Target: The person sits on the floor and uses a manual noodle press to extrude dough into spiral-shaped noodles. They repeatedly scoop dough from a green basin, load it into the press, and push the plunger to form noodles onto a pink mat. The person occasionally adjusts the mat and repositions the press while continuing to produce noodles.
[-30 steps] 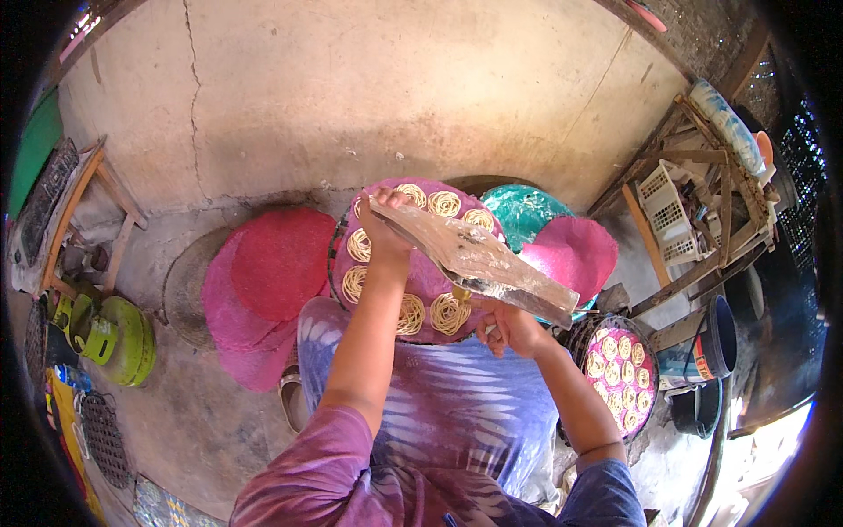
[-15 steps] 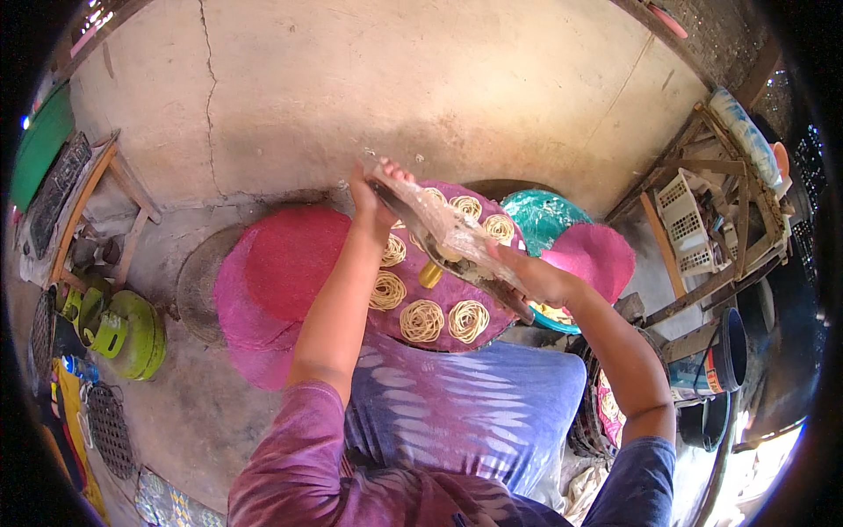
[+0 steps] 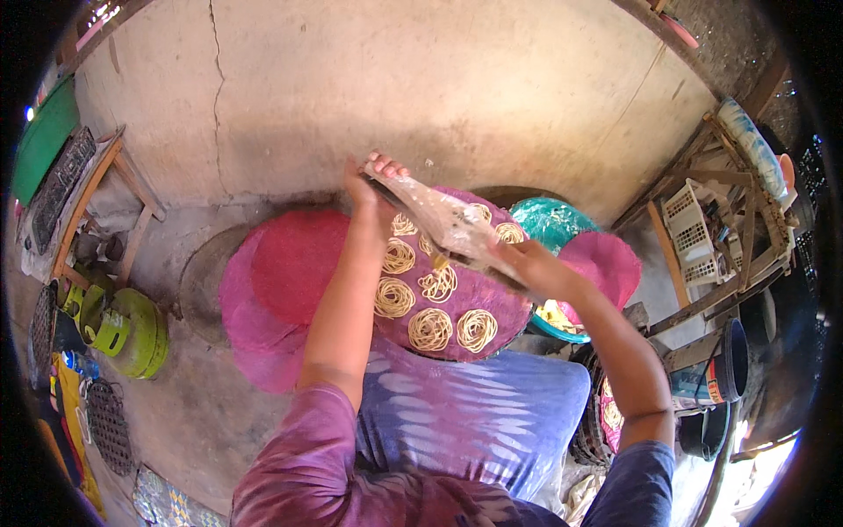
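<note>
Both hands hold a long, flour-dusted press [image 3: 430, 206] that looks like wood, slanting across the middle. My left hand [image 3: 371, 178] is closed around its upper left end, fingers curled over the edge. My right hand [image 3: 537, 265] is wrapped around its lower right end. From the underside pokes a short brass-coloured cylinder [image 3: 439, 261]. Directly beneath it lies a loose coil of dough strands [image 3: 437, 284] on a round purple tray [image 3: 505, 303]. Several neater coils [image 3: 477, 330] sit around it; the press hides part of the tray.
Red and pink round mats [image 3: 294, 268] overlap at the left, near a green gas cylinder [image 3: 132, 334]. To the right, a teal basin [image 3: 549, 220] holds pale dough, with a pink mat [image 3: 606, 263] over its edge. A wooden rack [image 3: 742, 211] and a cracked wall [image 3: 395, 88] stand beyond.
A loose coil of strands now shows under the brass cylinder, where none was visible before. The press is still in both hands, tilted much the same way. The whole view has shifted slightly.
</note>
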Motion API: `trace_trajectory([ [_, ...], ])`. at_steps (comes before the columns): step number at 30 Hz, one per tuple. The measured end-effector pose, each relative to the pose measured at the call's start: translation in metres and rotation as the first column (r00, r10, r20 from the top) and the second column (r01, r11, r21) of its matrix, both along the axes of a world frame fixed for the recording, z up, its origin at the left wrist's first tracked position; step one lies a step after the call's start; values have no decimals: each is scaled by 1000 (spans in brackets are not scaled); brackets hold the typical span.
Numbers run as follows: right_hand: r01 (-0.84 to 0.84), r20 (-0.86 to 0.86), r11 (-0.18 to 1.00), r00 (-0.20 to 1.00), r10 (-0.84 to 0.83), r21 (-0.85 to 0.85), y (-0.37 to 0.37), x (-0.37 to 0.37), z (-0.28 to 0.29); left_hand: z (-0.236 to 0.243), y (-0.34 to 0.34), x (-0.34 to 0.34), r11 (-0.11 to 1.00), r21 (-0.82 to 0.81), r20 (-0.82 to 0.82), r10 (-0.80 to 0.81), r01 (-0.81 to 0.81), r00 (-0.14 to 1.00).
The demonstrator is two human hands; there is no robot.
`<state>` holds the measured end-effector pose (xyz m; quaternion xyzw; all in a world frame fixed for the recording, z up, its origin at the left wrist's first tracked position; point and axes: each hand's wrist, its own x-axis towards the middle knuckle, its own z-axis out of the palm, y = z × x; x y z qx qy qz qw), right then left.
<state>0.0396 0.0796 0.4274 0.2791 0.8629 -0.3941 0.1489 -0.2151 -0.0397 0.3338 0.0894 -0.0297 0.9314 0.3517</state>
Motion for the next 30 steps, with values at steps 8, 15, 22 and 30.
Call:
trace_trajectory([
  [8, -62, -101, 998, 993, 61, -4, 5, 28, -7, -25, 10, 17, 995, -102, 37, 5, -1, 999],
  [15, 7, -107, 515, 976, -191, -857, 33, 19, -68, -48, 19, -3, 960, 248, -83, -114, 131, 990],
  [22, -161, -186, 140, 965, -187, -977, 30, -10, -151, -64, 15, -8, 930, 361, 73, -101, 68, 992],
  [30, -141, -506, 808, 715, 483, 572, -2, -26, -127, -24, -6, -25, 911, 402, 19, -112, 95, 994],
])
